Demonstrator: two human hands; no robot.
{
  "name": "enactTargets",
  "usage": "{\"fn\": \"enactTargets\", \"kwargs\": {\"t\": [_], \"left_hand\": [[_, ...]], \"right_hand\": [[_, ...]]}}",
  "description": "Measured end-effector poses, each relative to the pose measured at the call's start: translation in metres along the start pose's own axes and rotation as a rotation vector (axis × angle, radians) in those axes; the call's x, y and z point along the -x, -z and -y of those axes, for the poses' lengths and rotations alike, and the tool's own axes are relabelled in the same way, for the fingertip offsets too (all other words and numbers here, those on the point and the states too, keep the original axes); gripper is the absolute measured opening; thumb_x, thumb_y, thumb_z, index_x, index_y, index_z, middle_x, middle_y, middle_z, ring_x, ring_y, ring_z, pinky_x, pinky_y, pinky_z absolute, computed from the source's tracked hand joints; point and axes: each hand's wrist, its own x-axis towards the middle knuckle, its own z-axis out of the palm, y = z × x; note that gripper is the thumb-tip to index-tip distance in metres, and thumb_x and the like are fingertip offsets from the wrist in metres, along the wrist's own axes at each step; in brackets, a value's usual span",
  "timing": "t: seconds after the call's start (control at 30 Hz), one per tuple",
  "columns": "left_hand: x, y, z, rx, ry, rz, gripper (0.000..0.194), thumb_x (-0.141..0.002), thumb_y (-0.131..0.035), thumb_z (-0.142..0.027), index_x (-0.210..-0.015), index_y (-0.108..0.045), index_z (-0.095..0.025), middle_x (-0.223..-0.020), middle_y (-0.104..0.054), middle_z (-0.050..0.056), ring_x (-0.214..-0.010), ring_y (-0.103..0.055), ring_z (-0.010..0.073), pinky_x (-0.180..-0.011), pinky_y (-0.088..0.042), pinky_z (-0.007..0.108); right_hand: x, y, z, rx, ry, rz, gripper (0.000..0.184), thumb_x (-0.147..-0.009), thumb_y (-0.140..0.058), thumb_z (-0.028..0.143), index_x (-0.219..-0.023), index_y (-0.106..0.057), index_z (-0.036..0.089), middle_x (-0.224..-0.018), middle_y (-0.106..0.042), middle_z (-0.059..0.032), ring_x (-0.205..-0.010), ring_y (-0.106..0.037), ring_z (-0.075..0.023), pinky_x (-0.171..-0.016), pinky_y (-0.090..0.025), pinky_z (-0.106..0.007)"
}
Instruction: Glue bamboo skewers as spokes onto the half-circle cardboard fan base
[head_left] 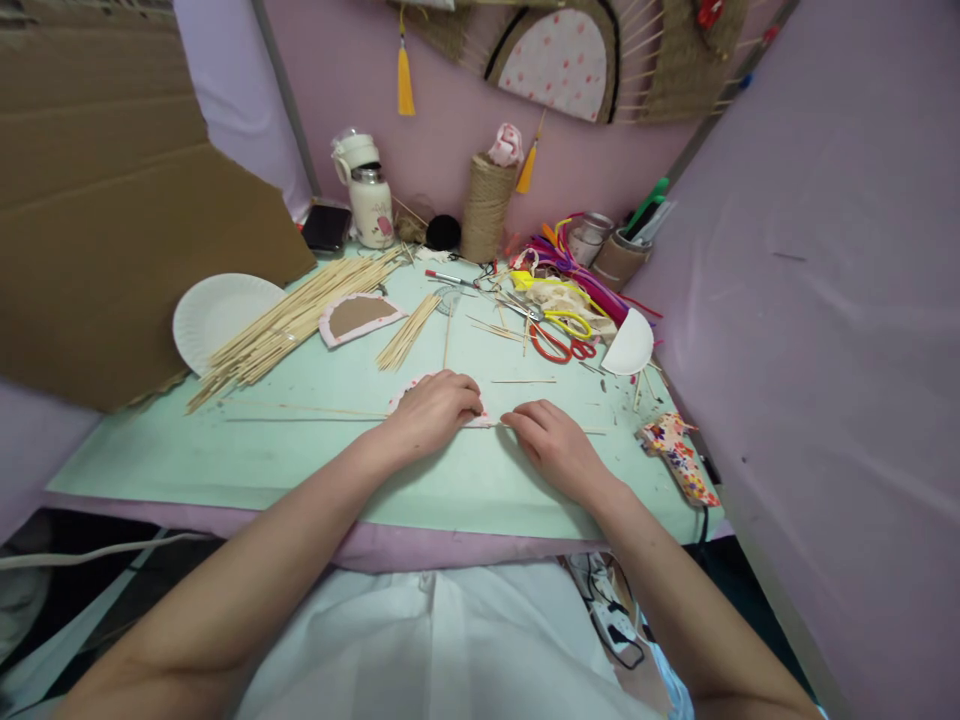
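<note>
My left hand lies with curled fingers on a half-circle piece with a white, pink-dotted edge, and covers most of it. Just to the right, my right hand has thumb and forefinger pinched at a thin wooden stick beside the piece's straight edge. The stick's middle is hidden under the fingers. Behind my hands, another thin stick lies on the table, and one more points away from me. A similar half-circle with a brown cardboard middle sits farther back left.
A big bundle of sticks overlaps a white paper plate at left, near a large cardboard sheet. Red-handled scissors, yellow-handled scissors and a flower-patterned glue gun lie right. A bottle and twine roll stand behind.
</note>
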Motion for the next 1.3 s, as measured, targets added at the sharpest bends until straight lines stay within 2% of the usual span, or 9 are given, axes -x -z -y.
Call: {"fn": "enactTargets", "kwargs": {"t": [0.63,1.3], "left_hand": [[0.000,0.005,0.000,-0.008,0.010,0.045,0.027,-0.095,-0.048,-0.023,-0.092,-0.075,-0.023,-0.117,-0.069,0.005,-0.106,-0.057,0.0234,-0.082,-0.033,0.037],[-0.001,-0.001,0.007,-0.005,-0.016,0.021,0.028,-0.094,-0.048,-0.025,-0.091,-0.076,-0.025,-0.116,-0.069,0.005,-0.106,-0.057,0.0230,-0.082,-0.033,0.037]], "right_hand": [[-0.003,0.008,-0.002,0.070,0.083,0.093,0.030,-0.099,-0.043,0.014,-0.117,-0.067,0.019,-0.092,-0.063,-0.0082,-0.084,-0.051,-0.0194,-0.069,-0.040,-0.030],[-0.005,0.010,-0.001,0.104,0.089,0.147,0.027,-0.098,-0.046,0.014,-0.115,-0.066,0.020,-0.092,-0.063,-0.0078,-0.084,-0.050,-0.0196,-0.068,-0.037,-0.031]]}}
